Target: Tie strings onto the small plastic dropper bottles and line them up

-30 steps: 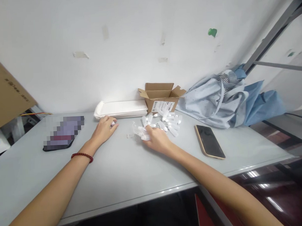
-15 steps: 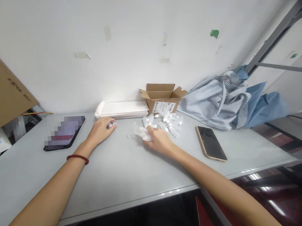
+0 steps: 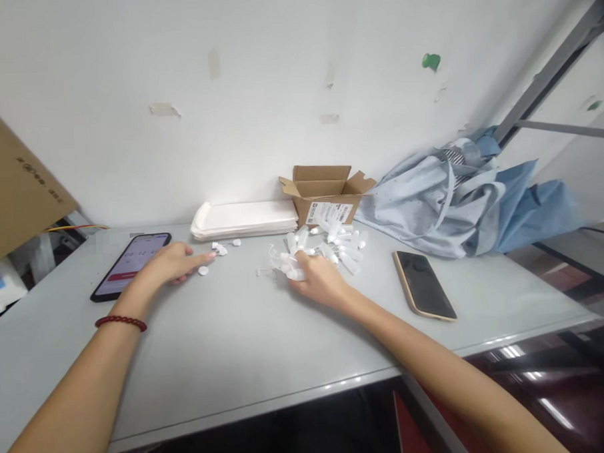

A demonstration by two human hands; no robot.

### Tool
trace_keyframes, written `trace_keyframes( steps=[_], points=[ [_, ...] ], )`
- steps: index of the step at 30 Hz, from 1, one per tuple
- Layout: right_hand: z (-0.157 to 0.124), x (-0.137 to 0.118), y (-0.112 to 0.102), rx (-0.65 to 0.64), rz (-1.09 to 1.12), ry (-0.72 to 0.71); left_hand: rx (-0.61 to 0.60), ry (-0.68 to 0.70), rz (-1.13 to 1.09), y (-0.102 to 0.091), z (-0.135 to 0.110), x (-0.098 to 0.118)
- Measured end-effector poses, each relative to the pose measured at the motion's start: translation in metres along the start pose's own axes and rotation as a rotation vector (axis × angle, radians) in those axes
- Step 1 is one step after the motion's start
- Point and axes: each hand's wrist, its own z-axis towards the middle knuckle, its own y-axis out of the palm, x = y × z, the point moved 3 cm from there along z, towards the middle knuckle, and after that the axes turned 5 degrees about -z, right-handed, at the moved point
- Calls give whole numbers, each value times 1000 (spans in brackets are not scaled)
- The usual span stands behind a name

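Note:
My left hand (image 3: 176, 264) is beside the lit phone (image 3: 138, 257), index finger stretched out and the other fingers partly curled. That fingertip is at a few small white plastic pieces (image 3: 219, 249), apparently touching one. Another white round piece (image 3: 203, 271) lies just below the hand. My right hand (image 3: 318, 278) rests on the table with its fingers closed on some small translucent plastic pieces (image 3: 292, 270); their exact kind is unclear. Right behind it spreads a heap of translucent, bottle-like plastic tubes (image 3: 348, 254). Thin clear loops (image 3: 272, 258) lie at its fingertips.
An open cardboard box (image 3: 325, 195) stands behind the heap, beside a stack of white paper envelopes or bags (image 3: 246, 217). To the right are a dark-screened phone (image 3: 424, 284) and light blue cloth (image 3: 431, 204). A large carton (image 3: 17, 179) is at the far left.
My left hand has moved left and let go of the small white pieces, which now lie on the table. My right hand has hardly moved.

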Motion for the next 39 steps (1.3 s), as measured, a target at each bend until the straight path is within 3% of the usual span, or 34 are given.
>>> trace_keyframes(
  steps=[5,13,15,19,23,26,33,39],
  points=[
    [0,1,0,-2,3,-16,-105,49,26,15,-3,5],
    [0,2,1,9,2,-29,-259,65,-20,20,-12,12],
    [1,2,1,13,0,-30,-212,57,-58,22,-11,13],
    [1,2,1,3,-3,-25,13,68,-72,28,-4,14],
    [1,1,1,-3,-4,-24,176,139,24,37,2,14],
    [0,1,1,-10,-6,-11,215,187,100,45,2,18],
    [1,0,2,-21,13,2,339,160,246,61,-5,37],
    [1,0,1,-9,5,3,361,208,297,59,0,34]
  ],
)
